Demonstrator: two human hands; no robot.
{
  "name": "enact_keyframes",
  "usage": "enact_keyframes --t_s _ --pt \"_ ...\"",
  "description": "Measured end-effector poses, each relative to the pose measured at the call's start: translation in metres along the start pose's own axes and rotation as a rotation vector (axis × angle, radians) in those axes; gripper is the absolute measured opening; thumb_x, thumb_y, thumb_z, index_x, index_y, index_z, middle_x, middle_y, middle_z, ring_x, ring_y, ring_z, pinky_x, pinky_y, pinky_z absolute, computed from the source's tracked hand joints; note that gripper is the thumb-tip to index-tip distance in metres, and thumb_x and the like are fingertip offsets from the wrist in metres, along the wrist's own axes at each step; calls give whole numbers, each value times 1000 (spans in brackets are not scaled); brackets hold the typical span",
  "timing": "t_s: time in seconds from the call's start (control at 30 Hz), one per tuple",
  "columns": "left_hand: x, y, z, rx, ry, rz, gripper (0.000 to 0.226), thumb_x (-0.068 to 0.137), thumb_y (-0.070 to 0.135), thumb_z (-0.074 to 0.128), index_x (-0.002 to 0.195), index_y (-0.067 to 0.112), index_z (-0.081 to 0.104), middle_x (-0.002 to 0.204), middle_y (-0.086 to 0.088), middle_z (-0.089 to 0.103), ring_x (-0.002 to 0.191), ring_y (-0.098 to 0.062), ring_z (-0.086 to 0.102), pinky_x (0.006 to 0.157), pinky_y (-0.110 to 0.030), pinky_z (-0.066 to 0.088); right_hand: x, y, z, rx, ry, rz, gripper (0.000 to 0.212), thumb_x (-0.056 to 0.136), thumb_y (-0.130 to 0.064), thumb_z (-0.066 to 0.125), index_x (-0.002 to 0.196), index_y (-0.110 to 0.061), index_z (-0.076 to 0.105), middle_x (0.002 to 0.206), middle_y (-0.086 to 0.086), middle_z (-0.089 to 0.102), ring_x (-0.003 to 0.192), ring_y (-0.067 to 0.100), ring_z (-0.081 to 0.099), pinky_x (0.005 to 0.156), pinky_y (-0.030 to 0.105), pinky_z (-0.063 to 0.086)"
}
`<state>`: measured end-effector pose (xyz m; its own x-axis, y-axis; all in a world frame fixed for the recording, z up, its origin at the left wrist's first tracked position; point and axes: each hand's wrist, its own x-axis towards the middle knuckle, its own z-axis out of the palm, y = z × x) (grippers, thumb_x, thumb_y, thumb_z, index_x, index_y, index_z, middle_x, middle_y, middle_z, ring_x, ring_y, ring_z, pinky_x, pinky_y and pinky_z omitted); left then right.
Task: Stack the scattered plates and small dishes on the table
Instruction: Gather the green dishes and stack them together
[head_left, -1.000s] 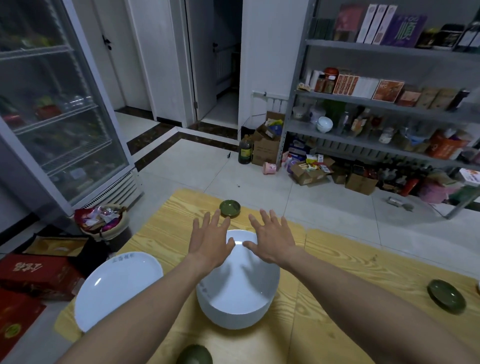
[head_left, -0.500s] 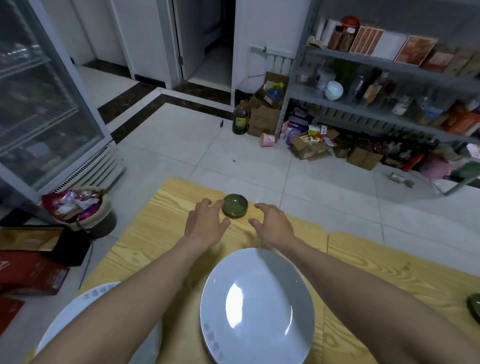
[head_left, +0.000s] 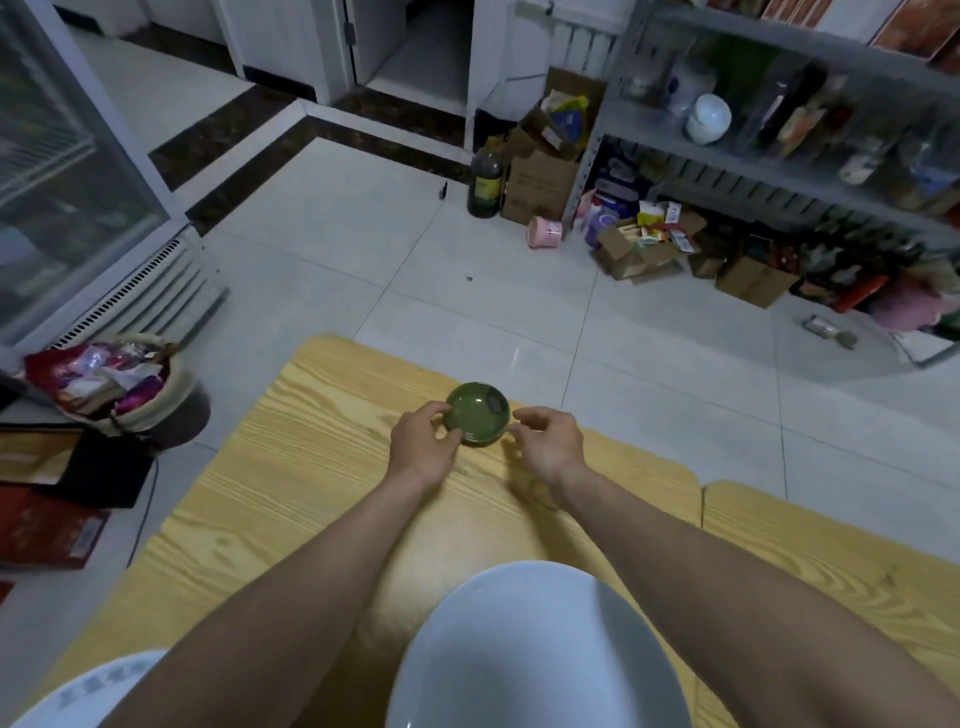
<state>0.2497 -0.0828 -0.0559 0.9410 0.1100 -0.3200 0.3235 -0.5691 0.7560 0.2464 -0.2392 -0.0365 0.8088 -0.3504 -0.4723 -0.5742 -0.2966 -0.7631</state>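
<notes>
A small green dish sits near the far edge of the wooden table. My left hand pinches its left side, thumb on the rim and fingers curled under it. My right hand is loosely curled with its fingertips right at the dish's right rim; contact there is unclear. A large white plate lies close to me between my forearms. Part of a second white plate shows at the bottom left, mostly hidden by my left arm.
A seam separates this table from another one on the right. On the floor to the left stand a basket of wrappers and a glass-door fridge. Shelves, boxes and a dark bottle are beyond.
Both hands moved from above the white plate forward to the green dish. They now close in on it from both sides, and my view has shifted forward and down.
</notes>
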Motion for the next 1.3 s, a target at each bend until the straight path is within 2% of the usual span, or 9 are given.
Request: enact_keyframes --t_s 0.23,0.43,0.57,0.77,0.87,0.97,1.07,1.2,1.3 --pt "17 -6 15 -147 50 -69 30 85 9 72 115 14 66 108 -8 70 104 -19 64 86 -23 46 22 6 22 38 -9 23 18 85 -5 73 101 -12 71 97 0 70 94 16 65 98 30 50" --pt "18 -7 14 -184 110 -41 19 88 9 67 104 20 65 100 -3 67 98 -19 63 82 -26 47 26 -2 29 204 50 215 31 80 12 69 100 -10 59 95 17 69 54 28 62 62 40 62" --pt "9 -9 2 65 102 105 27 94 17 60 121 16 62 118 -5 61 103 -15 56 85 -24 42 19 -7 21 143 77 202 27 81 9 67 101 -10 66 84 10 68 61 32 72 68 40 62" --pt "-14 10 -19 677 -43 270 49 99 35 45 145 20 43 157 -7 33 140 -26 32 111 -37 30 -9 -16 -21 141 96 172 24 80 8 65 88 -14 64 80 9 69 64 35 72 66 34 60" --pt "-34 36 -24 742 -41 321 50 99 37 43 146 21 40 160 -7 25 143 -25 27 112 -37 26 -30 -18 -49 188 123 152 24 79 7 64 96 -9 68 81 11 70 65 36 73 70 37 61" --pt "-61 67 -25 780 -18 378 51 99 38 43 148 22 37 161 -5 22 144 -24 25 113 -38 25 -59 -18 -86 234 154 119 21 80 7 62 91 -11 66 92 10 70 49 27 66 51 26 54" --pt "-98 96 -20 812 14 457 51 98 37 43 147 23 37 161 -4 24 144 -22 25 112 -38 25 -95 -8 -131 307 197 99 23 81 10 59 89 -11 66 93 10 70 50 26 66 42 19 47" --pt "-160 130 0 849 29 565 50 97 33 45 145 21 39 159 -6 27 142 -23 28 112 -38 25 -144 25 -192 395 243 86 26 80 10 59 98 -7 67 90 9 70 55 28 67 44 19 48" --pt "-222 153 31 831 43 646 49 96 31 47 143 18 44 156 -7 33 140 -25 32 110 -38 27 -187 65 -244 436 277 88 24 79 9 62 86 -13 64 96 13 71 57 29 70 44 20 50"
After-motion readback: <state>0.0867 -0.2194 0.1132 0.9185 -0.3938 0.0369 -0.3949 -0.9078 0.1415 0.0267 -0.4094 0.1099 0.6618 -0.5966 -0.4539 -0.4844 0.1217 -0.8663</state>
